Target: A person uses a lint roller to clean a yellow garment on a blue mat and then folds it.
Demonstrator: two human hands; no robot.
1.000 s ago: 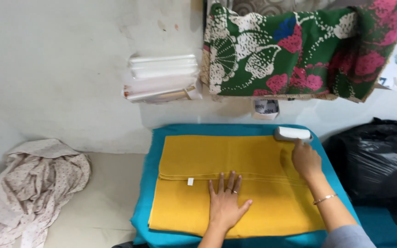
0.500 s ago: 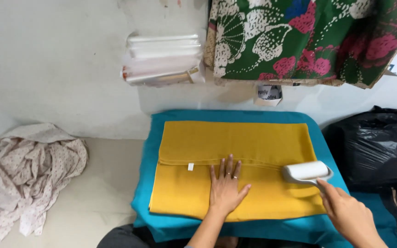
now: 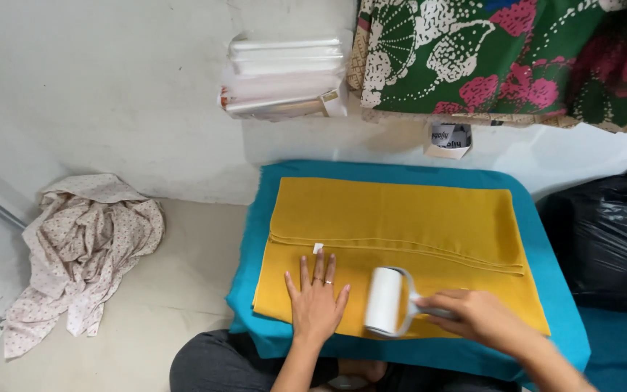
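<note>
Lint roller (image 3: pixel 386 301) on yellow cloth (image 3: pixel 400 232), right-hand (image 3: pixel 477 319) grip.

Our left hand (image 3: pixel 316 305) lies flat on the cloth (image 3: pixel 400 225), roller (image 3: pixel 386 301) just right of it in our right hand (image 3: pixel 477 319). A rag (image 3: pixel 81 247) lies far left on the floor (image 3: pixel 168 290); a bag (image 3: pixel 607 232) sits right.

The right hand (image 3: pixel 477 319) covers most of the lint roller (image 3: pixel 386 301) handle. The patterned cloth (image 3: pixel 502 58) runs off the top edge, the black bag (image 3: pixel 604 239) off the right. The small white tag (image 3: pixel 318 247) is too tiny to make out.
</note>
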